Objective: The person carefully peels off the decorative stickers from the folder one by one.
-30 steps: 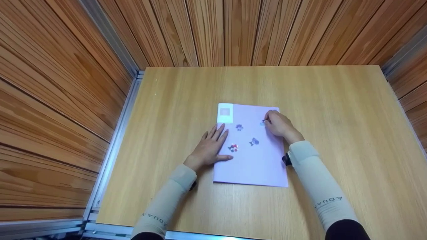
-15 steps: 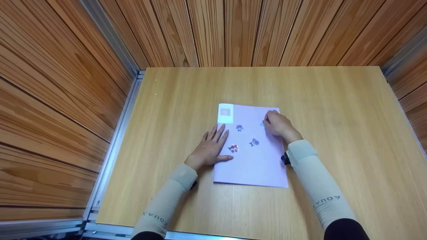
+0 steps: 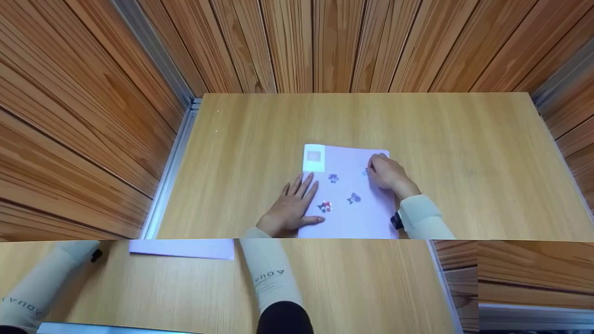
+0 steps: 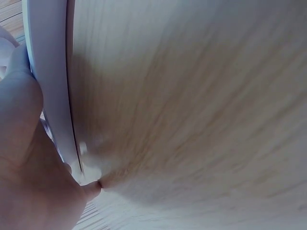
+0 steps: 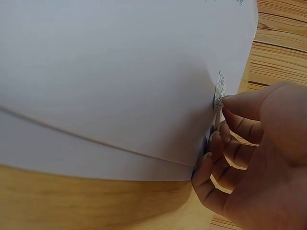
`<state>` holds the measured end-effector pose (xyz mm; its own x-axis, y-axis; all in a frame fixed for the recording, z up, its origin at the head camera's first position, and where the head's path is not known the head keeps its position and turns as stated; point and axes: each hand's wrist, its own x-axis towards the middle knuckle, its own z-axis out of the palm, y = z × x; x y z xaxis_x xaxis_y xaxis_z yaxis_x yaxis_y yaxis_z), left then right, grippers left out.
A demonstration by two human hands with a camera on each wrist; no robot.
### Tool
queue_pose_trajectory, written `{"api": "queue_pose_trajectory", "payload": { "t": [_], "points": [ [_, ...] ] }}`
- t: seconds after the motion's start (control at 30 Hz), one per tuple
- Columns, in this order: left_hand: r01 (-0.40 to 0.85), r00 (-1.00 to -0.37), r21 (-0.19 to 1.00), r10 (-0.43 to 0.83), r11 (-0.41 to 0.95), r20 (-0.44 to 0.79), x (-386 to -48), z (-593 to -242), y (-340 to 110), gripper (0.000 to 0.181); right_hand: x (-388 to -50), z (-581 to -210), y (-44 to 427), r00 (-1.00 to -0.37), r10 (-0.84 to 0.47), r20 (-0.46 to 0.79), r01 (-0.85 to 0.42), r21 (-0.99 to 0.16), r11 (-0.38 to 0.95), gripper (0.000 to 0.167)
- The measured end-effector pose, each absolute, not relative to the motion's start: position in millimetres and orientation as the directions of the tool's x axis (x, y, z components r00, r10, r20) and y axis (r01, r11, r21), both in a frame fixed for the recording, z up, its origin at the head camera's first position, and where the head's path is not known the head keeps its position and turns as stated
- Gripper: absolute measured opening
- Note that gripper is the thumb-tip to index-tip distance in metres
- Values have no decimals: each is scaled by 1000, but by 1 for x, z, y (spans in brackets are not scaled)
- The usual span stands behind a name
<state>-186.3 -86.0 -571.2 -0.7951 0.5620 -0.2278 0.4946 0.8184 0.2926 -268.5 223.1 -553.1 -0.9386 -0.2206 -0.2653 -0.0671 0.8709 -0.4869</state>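
Head view, left to right: the left hand lies with fingers straight and spread over the left long edge of the lilac booklet. It grips nothing and rests partly on the cover, thumb pointing right. The booklet lies flat on the table, roughly midway between the table's left and right edges, its long axis running from the near edge toward the far edge. The lower band of this view is displaced, so the exact gap to the table's near edge cannot be told.

A white label occupies the booklet's far left corner. Just right of the left hand is a red-and-dark sticker; next come a small purple sticker and a larger purple sticker.

Near the booklet's far right corner, the right hand has its fingers curled, thumb and fingertips pinching the corner sticker. In the right wrist view this sticker appears tilted up from the cover; whether any part adheres cannot be told.

Governing relation, as judged: the corner sticker sits at the right hand's fingertips, on their left side. The right hand is nearer; the left is well apart, seemingly placed to brace the booklet.
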Motion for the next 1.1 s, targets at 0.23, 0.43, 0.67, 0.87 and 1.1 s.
{"api": "queue_pose_trajectory", "payload": {
  "t": [0.23,0.43,0.67,0.87,1.1],
  "points": [
    [500,-788,292,568,816,-238,-187,-572,-86,102,-268,-552,225,-934,-251,-256,-92,-505,858,22],
    [508,-782,285,574,813,-245,-188,-572,-86,102,-268,-552,227,-930,-279,-239,-127,-505,854,21],
    [498,-787,297,568,815,-240,-188,-572,-86,102,-268,-553,228,-931,-268,-248,-99,-534,840,23],
    [496,-791,300,566,815,-231,-188,-573,-86,101,-267,-553,229,-933,-268,-241,-95,-553,828,22],
    [493,-792,293,562,819,-239,-188,-574,-85,102,-266,-554,232,-931,-286,-229,-109,-574,812,20]
  ]
}}
